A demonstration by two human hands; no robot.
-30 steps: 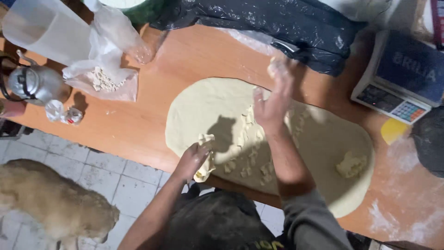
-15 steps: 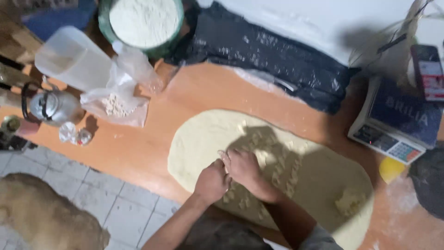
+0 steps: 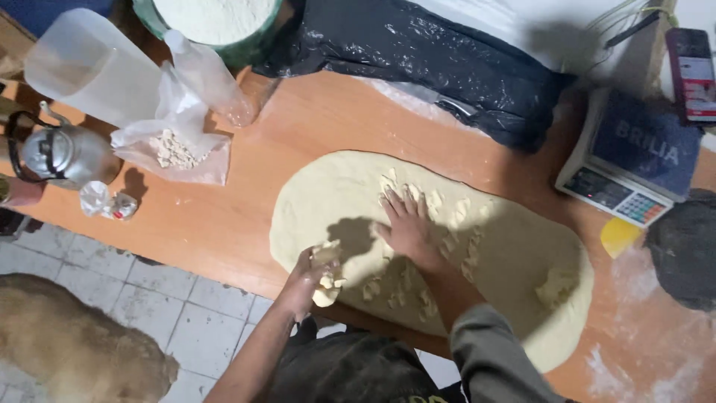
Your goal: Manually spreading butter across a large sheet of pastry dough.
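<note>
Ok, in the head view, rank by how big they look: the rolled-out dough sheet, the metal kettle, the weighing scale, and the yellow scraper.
1. Dough sheet
2. Weighing scale
3. Metal kettle
4. Yellow scraper, partly hidden under the scale

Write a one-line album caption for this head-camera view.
Right hand pressed flat on a large pale oval dough sheet on an orange wooden table; left hand holding a soft pale lump.

Wooden table (image 3: pixel 298 149) under flattened dough (image 3: pixel 507 246)

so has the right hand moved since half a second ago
Yes. The right hand was clasped against the left hand near the dough sheet's near edge; now it's apart, flat, farther in toward the sheet's middle.
</note>
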